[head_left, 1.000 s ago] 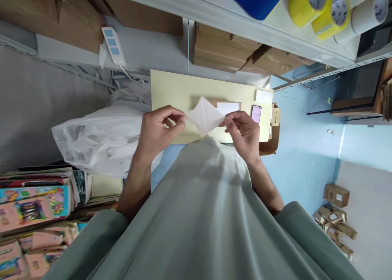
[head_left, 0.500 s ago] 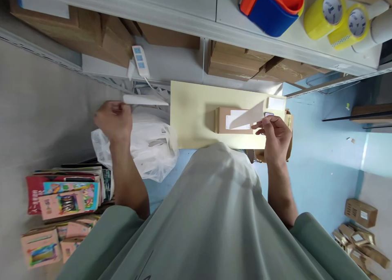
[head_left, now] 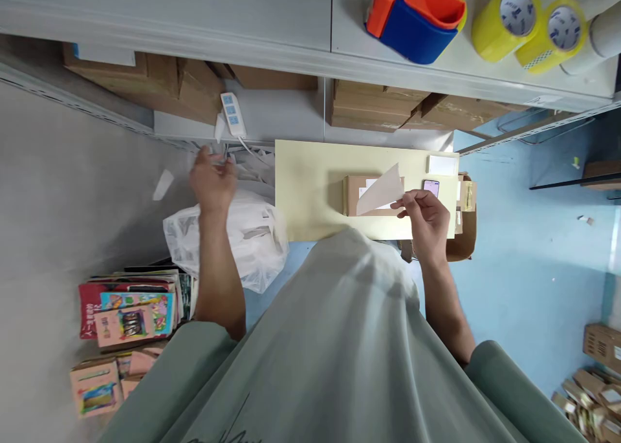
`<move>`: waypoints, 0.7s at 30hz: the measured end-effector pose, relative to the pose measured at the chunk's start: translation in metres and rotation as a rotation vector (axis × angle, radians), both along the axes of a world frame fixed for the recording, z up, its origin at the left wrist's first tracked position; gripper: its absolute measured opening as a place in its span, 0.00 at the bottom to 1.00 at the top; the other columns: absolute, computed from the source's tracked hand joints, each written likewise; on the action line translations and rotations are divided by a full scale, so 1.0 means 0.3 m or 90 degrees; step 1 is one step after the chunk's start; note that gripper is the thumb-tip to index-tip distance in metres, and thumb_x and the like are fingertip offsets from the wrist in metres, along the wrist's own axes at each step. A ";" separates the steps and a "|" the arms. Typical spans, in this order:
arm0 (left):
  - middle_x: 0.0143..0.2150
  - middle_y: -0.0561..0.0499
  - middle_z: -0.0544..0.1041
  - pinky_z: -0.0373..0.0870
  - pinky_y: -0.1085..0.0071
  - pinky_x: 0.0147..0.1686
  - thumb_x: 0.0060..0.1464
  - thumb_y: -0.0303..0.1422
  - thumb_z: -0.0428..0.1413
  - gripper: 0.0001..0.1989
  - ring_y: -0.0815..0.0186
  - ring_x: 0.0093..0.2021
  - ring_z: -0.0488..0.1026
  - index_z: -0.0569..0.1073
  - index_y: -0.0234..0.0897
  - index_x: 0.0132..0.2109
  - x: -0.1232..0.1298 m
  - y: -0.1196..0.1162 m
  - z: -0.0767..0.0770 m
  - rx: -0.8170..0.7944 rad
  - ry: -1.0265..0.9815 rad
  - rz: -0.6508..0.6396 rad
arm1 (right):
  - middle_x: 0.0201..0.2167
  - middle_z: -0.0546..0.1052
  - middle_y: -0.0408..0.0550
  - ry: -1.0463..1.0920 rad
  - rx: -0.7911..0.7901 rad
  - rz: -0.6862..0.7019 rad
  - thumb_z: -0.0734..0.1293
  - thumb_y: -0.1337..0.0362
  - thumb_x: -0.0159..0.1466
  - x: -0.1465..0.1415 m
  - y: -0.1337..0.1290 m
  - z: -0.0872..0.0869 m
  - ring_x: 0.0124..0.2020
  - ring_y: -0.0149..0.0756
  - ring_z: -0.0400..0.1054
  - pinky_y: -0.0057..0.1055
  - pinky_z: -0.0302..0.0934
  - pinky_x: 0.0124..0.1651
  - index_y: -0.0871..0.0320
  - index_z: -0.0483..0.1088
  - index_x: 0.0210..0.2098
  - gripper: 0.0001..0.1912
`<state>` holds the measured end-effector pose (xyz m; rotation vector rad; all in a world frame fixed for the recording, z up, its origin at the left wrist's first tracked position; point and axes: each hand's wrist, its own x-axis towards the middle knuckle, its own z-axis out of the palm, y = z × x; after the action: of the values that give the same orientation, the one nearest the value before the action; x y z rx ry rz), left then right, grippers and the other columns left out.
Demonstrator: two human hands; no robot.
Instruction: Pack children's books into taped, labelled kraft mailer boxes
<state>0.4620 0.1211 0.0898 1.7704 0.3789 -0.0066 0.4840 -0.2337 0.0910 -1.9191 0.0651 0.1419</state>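
My right hand (head_left: 427, 220) pinches the corner of a thin whitish sheet (head_left: 383, 191), which hangs over a small cardboard box (head_left: 353, 196) with white labels. The box lies on a pale yellow board (head_left: 308, 191). To the right on the board are a phone (head_left: 431, 187) and a white rectangular item (head_left: 442, 165). My left hand (head_left: 212, 178) is held above a white plastic bag (head_left: 255, 236), fingers apart and nothing in them. A small white paper piece (head_left: 163, 184) is to its left, apart from the hand.
A shelf (head_left: 281, 48) crosses the top, bearing an orange and blue tape dispenser (head_left: 417, 26) and yellow tape rolls (head_left: 507, 22). Beneath it are cardboard boxes (head_left: 373, 103) and a power strip (head_left: 233, 114). Books (head_left: 136, 307) are stacked at lower left.
My left hand has opened and let go of the white paper piece, which is now to its left. My right hand still holds the sheet, now lower over the box; the phone is more exposed.
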 end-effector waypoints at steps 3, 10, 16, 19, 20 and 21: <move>0.49 0.48 0.85 0.78 0.57 0.57 0.65 0.57 0.68 0.25 0.55 0.56 0.82 0.74 0.41 0.50 0.001 -0.190 0.038 -0.052 0.009 0.015 | 0.37 0.82 0.47 -0.029 -0.024 0.028 0.72 0.46 0.74 0.010 -0.019 -0.025 0.42 0.41 0.82 0.37 0.77 0.43 0.53 0.76 0.41 0.17; 0.52 0.42 0.87 0.79 0.56 0.58 0.61 0.53 0.71 0.22 0.51 0.59 0.84 0.75 0.43 0.47 0.000 -0.593 -0.041 -0.197 0.020 -0.014 | 0.43 0.81 0.47 -0.180 -0.109 0.135 0.67 0.57 0.77 0.026 -0.084 -0.061 0.45 0.40 0.77 0.37 0.76 0.42 0.50 0.75 0.43 0.07; 0.50 0.42 0.88 0.81 0.56 0.54 0.57 0.56 0.73 0.26 0.51 0.55 0.86 0.73 0.42 0.45 0.011 -0.772 -0.103 -0.245 0.087 0.044 | 0.47 0.82 0.50 -0.202 -0.147 0.217 0.66 0.60 0.79 0.021 -0.188 -0.130 0.44 0.40 0.78 0.38 0.75 0.43 0.50 0.76 0.46 0.07; 0.48 0.43 0.87 0.81 0.59 0.48 0.55 0.57 0.74 0.28 0.53 0.52 0.86 0.73 0.41 0.44 0.018 -0.830 -0.121 -0.246 0.127 0.061 | 0.48 0.82 0.51 -0.181 -0.148 0.244 0.66 0.60 0.80 0.020 -0.241 -0.160 0.44 0.40 0.79 0.36 0.75 0.44 0.51 0.77 0.47 0.07; 0.48 0.43 0.87 0.81 0.61 0.46 0.54 0.57 0.74 0.28 0.53 0.51 0.86 0.74 0.41 0.44 0.020 -0.849 -0.126 -0.246 0.138 0.064 | 0.48 0.82 0.50 -0.170 -0.147 0.254 0.66 0.61 0.80 0.021 -0.258 -0.168 0.43 0.40 0.79 0.36 0.75 0.44 0.51 0.78 0.47 0.07; 0.48 0.44 0.87 0.81 0.62 0.45 0.53 0.56 0.75 0.28 0.54 0.50 0.86 0.74 0.41 0.44 0.022 -0.869 -0.130 -0.248 0.145 0.069 | 0.48 0.82 0.50 -0.158 -0.146 0.265 0.66 0.61 0.80 0.023 -0.274 -0.177 0.42 0.39 0.79 0.36 0.75 0.45 0.51 0.78 0.48 0.08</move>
<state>0.4686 -0.1395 0.0508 1.3654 0.5958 -0.1937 0.4907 -0.3159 0.0380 -2.1438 -0.5057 0.1796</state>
